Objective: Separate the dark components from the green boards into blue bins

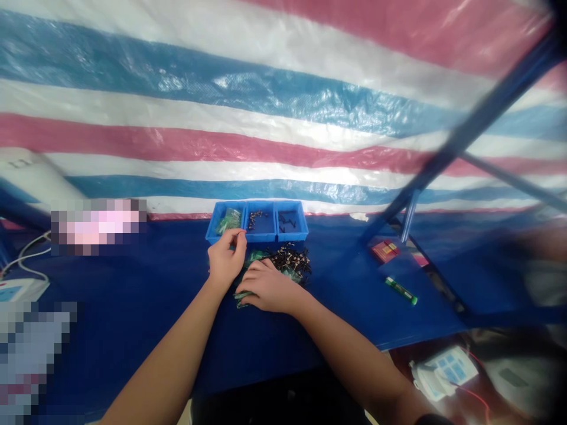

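My left hand (227, 260) is closed in a pinch at the front edge of a blue tray's left compartment (211, 233). What its fingertips hold, if anything, is too small to make out. Lower and to the right, my right hand (269, 287) curls its fingers over some thin green strips (243, 301) on the table. Beyond that hand lies a heap of small black pieces with shiny metal parts (290, 258), with more green bits around it. The tray's left compartment contains green pieces (230, 219); small dark parts lie in the middle compartment (266, 227) and the right one (293, 229).
A blue table (146, 319) spreads beneath everything, backed by a striped plastic sheet (266, 141). At right are a red box (384, 251), a green tube (401, 290) and a slanted blue frame bar (443, 156). White power strips with cables sit left (22, 289) and lower right (447, 372).
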Tool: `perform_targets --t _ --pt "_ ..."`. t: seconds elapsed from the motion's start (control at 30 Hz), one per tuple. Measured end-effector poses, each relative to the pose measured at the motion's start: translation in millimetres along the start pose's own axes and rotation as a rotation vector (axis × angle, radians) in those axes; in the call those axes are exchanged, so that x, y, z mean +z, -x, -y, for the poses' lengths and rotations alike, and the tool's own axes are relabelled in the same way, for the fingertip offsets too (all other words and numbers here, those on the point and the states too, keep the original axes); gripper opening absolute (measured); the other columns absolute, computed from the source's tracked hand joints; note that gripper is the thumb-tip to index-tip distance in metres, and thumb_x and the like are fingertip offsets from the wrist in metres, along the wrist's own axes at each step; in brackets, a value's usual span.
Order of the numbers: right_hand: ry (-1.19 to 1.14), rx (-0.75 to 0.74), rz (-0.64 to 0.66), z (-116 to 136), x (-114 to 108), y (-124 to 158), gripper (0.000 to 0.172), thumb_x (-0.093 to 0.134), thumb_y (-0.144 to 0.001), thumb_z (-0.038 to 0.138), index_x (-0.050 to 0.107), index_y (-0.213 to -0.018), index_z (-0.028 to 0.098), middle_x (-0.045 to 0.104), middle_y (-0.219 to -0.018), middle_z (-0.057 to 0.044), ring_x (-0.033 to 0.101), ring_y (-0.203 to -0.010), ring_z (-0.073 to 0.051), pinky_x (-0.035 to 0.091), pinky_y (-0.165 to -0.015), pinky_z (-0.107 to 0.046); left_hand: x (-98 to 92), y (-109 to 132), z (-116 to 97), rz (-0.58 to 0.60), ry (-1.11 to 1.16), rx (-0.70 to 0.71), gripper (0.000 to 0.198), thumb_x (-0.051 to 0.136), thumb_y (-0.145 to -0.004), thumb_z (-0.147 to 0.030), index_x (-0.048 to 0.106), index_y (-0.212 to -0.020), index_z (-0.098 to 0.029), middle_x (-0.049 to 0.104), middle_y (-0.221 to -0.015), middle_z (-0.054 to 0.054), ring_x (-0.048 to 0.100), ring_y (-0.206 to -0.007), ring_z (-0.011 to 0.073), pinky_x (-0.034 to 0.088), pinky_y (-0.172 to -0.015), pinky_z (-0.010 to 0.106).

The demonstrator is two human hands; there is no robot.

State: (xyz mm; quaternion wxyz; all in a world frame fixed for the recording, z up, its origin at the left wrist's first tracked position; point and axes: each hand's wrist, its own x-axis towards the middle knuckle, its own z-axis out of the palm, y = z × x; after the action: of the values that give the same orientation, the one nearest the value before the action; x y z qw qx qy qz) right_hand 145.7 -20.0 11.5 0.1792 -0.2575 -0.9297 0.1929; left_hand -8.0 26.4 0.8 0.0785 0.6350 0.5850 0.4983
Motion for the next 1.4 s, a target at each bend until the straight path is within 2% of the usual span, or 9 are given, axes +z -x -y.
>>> perform_targets --t 0.13,0.23,0.33,0.43,0.57,0.83,1.03,1.17,1.4 --pt "-0.264 0.135 -0.202 -9 -5 1 0.011 0.066 -0.085 0.028 0.067 -0.094 0.022 0.07 -0.094 -0.002 0.059 -0.09 -0.017 0.04 -0.088 -0.032 -0.4 0 1 0.01 0.001 -0.003 0.02 0.054 -0.089 -0.033 0.068 -0.096 -0.02 0.068 -0.069 -0.002 0.065 -0.066 0.0132 0.047 -0.073 0.024" --pt "-0.44 0.358 -0.477 -20 -9 3 0.019 0.07 -0.08 0.035 0.064 -0.091 0.021 0.068 -0.087 -0.001 0.06 -0.076 -0.016 0.046 -0.074 -0.028 -1.0 2 0 0.042 0.018 0.03 0.022 0.052 -0.091 -0.034 0.068 -0.097 -0.02 0.068 -0.071 -0.001 0.064 -0.066 0.0131 0.047 -0.07 0.023" --pt "-0.557 0.537 -0.766 -33 -13 4 0.026 0.073 -0.074 0.041 0.059 -0.082 0.02 0.064 -0.078 0.0 0.057 -0.069 -0.015 0.047 -0.066 -0.028 -0.8 4 -5 0.165 0.069 0.097 0.026 0.048 -0.093 -0.035 0.068 -0.1 -0.019 0.068 -0.074 0.0 0.064 -0.067 0.0136 0.047 -0.068 0.023" --pt "-0.778 0.596 -0.91 -44 -16 4 0.033 0.076 -0.07 0.043 0.054 -0.078 0.02 0.062 -0.074 0.001 0.056 -0.064 -0.014 0.047 -0.061 -0.027 1.1 7 -10 0.292 0.091 0.146 0.03 0.05 -0.092 -0.04 0.066 -0.108 -0.019 0.068 -0.077 0.002 0.063 -0.068 0.0152 0.047 -0.064 0.024" --pt "-0.999 0.613 -0.93 -49 -17 4 0.04 0.079 -0.064 0.046 0.052 -0.079 0.021 0.062 -0.071 0.002 0.056 -0.058 -0.012 0.048 -0.055 -0.026 4.2 9 -13 0.371 0.094 0.156 0.029 0.05 -0.091 -0.044 0.066 -0.095 -0.02 0.068 -0.078 0.003 0.061 -0.066 0.0156 0.046 -0.061 0.025" --pt "-0.956 0.565 -0.849 -53 -15 6 0.03 0.079 -0.066 0.042 0.065 -0.077 0.018 0.067 -0.073 -0.001 0.06 -0.065 -0.014 0.05 -0.063 -0.028 4.3 7 -14 0.415 0.239 0.072 0.027 0.052 -0.091 -0.042 0.064 -0.085 -0.019 0.065 -0.074 0.002 0.058 -0.065 0.015 0.046 -0.062 0.025" --pt "-0.992 0.529 -0.801 -58 -19 8 0.028 0.077 -0.069 0.039 0.074 -0.087 0.018 0.073 -0.083 -0.003 0.065 -0.072 -0.017 0.052 -0.071 -0.031 5.2 8 -12 0.323 0.266 -0.018 0.024 0.054 -0.09 -0.04 0.063 -0.087 -0.018 0.061 -0.067 0.0 0.056 -0.06 0.0141 0.044 -0.057 0.024" --pt "-0.899 0.554 -0.791 -58 -24 10 0.028 0.075 -0.07 0.041 0.076 -0.086 0.018 0.072 -0.075 -0.003 0.063 -0.064 -0.017 0.051 -0.062 -0.03 5.8 7 -10 0.259 0.246 -0.021 0.026 0.057 -0.088 -0.042 0.066 -0.085 -0.018 0.058 -0.065 -0.001 0.052 -0.057 0.0128 0.043 -0.054 0.023" --pt "-0.784 0.589 -0.872 -54 -26 10 0.028 0.074 -0.072 0.046 0.075 -0.082 0.02 0.065 -0.059 0.0 0.056 -0.052 -0.014 0.046 -0.052 -0.027 9.0 9 -9 0.334 0.278 -0.046 0.029 0.057 -0.087 -0.044 0.067 -0.094 -0.018 0.055 -0.054 -0.003 0.052 -0.048 0.0121 0.043 -0.048 0.023"
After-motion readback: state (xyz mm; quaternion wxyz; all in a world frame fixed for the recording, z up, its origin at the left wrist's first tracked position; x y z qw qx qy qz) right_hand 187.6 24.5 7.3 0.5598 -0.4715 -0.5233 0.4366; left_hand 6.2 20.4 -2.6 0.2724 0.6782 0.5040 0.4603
